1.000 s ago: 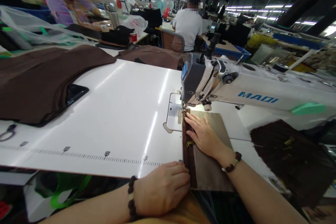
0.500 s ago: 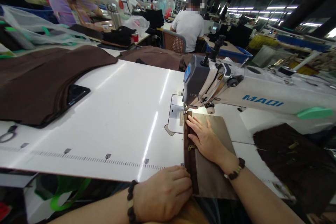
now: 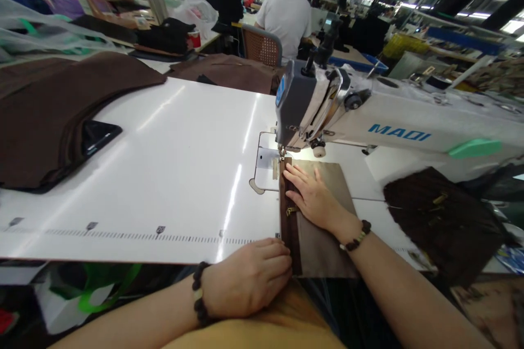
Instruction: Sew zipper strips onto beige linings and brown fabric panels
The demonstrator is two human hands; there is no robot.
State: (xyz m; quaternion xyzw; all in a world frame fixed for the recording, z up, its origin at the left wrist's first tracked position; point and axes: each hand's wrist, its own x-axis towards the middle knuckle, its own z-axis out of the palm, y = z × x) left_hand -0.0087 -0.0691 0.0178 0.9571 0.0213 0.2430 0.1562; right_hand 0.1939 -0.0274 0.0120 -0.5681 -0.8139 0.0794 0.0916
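"Pressing down on what, that right hand (image 3: 313, 199)?"

"A taupe fabric panel (image 3: 325, 223). The hand lies flat and spread on it, holding nothing between the fingers."

"And the left hand (image 3: 245, 281)?"

"Curled at the near end of a dark brown zipper strip (image 3: 290, 240), touching it. Gripping or only steadying, I can't tell."

"Where's the work lying?"

"On the bed of a white MAQI sewing machine (image 3: 393, 131). Panel and strip run side by side back to the presser foot (image 3: 281, 154), with a brass zipper pull (image 3: 291, 211) on the strip beside the right hand."

"What's around it?"

"On the left, a white extension table (image 3: 143, 174) with a ruler scale (image 3: 155, 237) along its near edge and folded brown garments (image 3: 53, 120) on top. On the right, a dark brown fabric pile (image 3: 442, 223)."
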